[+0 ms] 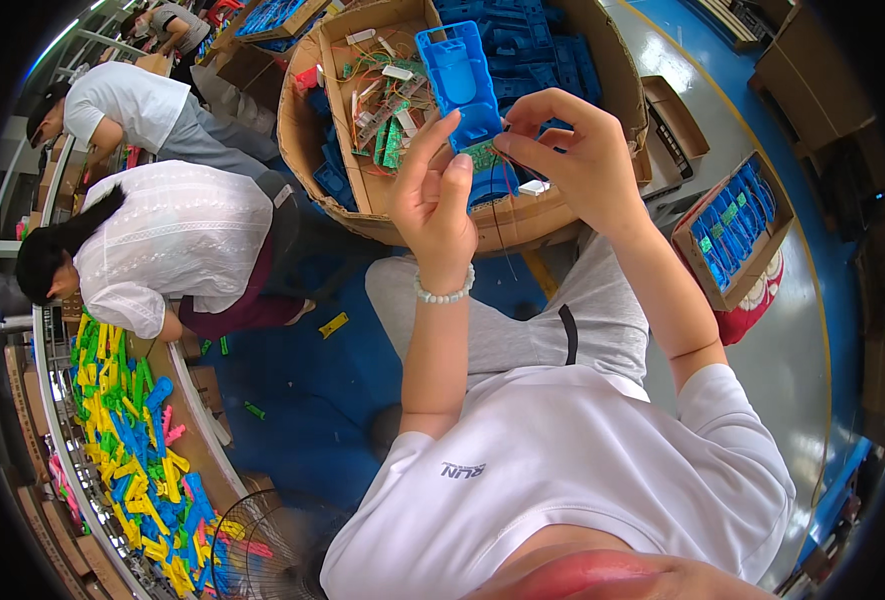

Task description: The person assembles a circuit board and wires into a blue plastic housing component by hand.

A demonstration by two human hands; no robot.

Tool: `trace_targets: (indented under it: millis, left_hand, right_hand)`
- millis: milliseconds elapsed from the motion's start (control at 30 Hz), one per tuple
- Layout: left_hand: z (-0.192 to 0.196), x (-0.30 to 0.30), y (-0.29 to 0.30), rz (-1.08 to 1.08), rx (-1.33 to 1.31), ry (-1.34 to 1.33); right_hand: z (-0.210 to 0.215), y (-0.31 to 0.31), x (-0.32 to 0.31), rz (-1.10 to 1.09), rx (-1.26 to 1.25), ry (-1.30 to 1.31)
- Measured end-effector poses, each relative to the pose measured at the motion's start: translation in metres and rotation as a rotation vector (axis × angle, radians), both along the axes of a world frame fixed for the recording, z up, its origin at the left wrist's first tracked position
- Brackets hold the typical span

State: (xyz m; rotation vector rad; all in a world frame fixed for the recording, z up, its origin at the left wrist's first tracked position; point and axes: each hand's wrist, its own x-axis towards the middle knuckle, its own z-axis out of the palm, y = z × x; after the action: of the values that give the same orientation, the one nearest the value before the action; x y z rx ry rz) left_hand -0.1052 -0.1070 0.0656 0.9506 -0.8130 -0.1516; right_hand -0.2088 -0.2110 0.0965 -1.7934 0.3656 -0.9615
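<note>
Raised in front of me over a big carton is a blue plastic housing (457, 72), an oblong open shell with its hollow side showing. My left hand (436, 205) grips its lower end between thumb and fingers. My right hand (590, 165) is closed in a pinch at the housing's lower right corner, on thin wires. Just under that corner a small green circuit board (483, 156) shows, partly hidden by my fingers. A dark thin wire hangs below it. Beside it, under my right hand, is a white connector piece (534, 187).
The large carton (307, 185) contains blue housings (572, 65) and an inner box (357, 180) of circuit boards and wires. At right stands a box of blue parts (732, 225). Two people work at left by a conveyor heaped with coloured pieces (137, 440); a fan (272, 545) stands near it.
</note>
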Motion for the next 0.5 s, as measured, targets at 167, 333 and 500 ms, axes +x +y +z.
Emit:
trace_targets:
  millis: [167,333,500]
  left_hand:
    - [0.002,0.001,0.003,-0.009,-0.011,0.033]
    - [-0.006,0.009,0.007,-0.084,-0.040,0.066]
    - [-0.006,0.004,0.006,-0.108,-0.054,0.159]
  right_hand:
    - [-0.009,-0.004,0.004,0.055,0.090,-0.041]
    - [-0.012,-0.003,0.006,0.144,0.237,-0.103]
    - [-0.017,-0.005,0.009,0.253,0.329,-0.186]
